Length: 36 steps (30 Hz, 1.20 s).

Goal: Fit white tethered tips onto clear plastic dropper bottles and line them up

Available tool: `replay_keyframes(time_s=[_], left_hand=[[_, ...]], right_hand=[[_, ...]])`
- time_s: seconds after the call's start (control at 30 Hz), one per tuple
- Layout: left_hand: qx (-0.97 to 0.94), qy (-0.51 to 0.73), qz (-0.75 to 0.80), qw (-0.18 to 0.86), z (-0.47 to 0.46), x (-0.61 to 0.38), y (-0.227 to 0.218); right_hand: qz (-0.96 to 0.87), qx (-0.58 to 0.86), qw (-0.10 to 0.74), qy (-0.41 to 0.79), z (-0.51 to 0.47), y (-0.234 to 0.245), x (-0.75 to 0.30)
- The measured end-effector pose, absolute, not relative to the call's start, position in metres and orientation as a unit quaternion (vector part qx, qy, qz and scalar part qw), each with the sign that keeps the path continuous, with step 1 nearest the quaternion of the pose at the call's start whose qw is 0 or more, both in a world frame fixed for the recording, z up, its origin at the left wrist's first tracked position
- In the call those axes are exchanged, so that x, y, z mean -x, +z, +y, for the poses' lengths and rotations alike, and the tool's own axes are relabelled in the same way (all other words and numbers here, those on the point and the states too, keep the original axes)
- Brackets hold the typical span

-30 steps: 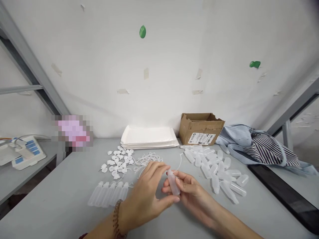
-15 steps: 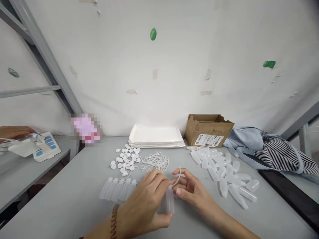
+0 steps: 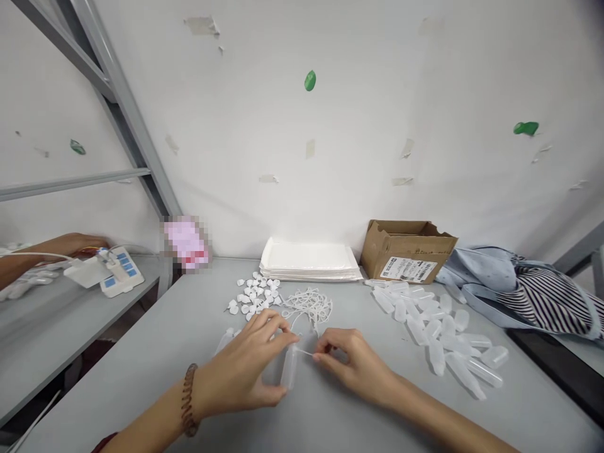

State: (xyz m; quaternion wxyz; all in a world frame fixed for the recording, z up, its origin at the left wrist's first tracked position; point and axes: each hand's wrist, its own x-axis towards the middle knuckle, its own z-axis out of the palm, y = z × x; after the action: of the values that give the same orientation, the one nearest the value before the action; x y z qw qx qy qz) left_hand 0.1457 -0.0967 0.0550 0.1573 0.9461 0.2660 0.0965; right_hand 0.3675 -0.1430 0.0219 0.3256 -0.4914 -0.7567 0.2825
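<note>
There are one held bottle (image 3: 289, 368), over a dozen loose bottles (image 3: 436, 357), one box (image 3: 409, 251).

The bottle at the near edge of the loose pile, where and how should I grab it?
Probably pinch the loose bottle around its wide body with the right hand, coming from its left. It lies on its side, narrow end towards you, with another bottle close along its right.

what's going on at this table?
A person's left hand holds a small translucent bottle, while the right hand pinches a thin white strand running from near its top. Beyond the hands lie a tangle of white cords and scattered small white parts; loose bottles lie to the right.
</note>
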Motion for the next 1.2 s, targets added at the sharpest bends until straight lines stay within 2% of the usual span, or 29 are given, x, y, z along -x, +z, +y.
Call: replay_keyframes(time_s=[0.17, 0.27, 0.4, 0.97, 1.2], left_hand=[[-0.939, 0.082, 0.291, 0.165, -0.088, -0.139, 0.045], [-0.939, 0.08, 0.291, 0.165, -0.086, -0.137, 0.043], [-0.94, 0.079, 0.29, 0.161, -0.084, -0.137, 0.043], [-0.942, 0.075, 0.287, 0.158, -0.082, -0.13, 0.042], [-0.93, 0.111, 0.3, 0.182, -0.077, -0.138, 0.056]], right_hand=[[-0.856, 0.439, 0.268, 0.047, -0.132, 0.003, -0.361], [-0.867, 0.433, 0.246, -0.03, -0.129, -0.007, -0.357], [-0.868, 0.412, 0.261, -0.091, -0.126, -0.013, -0.353], [-0.885, 0.402, 0.233, -0.026, -0.127, 0.006, -0.368], [-0.815, 0.46, 0.35, -0.031, -0.128, 0.025, -0.426]])
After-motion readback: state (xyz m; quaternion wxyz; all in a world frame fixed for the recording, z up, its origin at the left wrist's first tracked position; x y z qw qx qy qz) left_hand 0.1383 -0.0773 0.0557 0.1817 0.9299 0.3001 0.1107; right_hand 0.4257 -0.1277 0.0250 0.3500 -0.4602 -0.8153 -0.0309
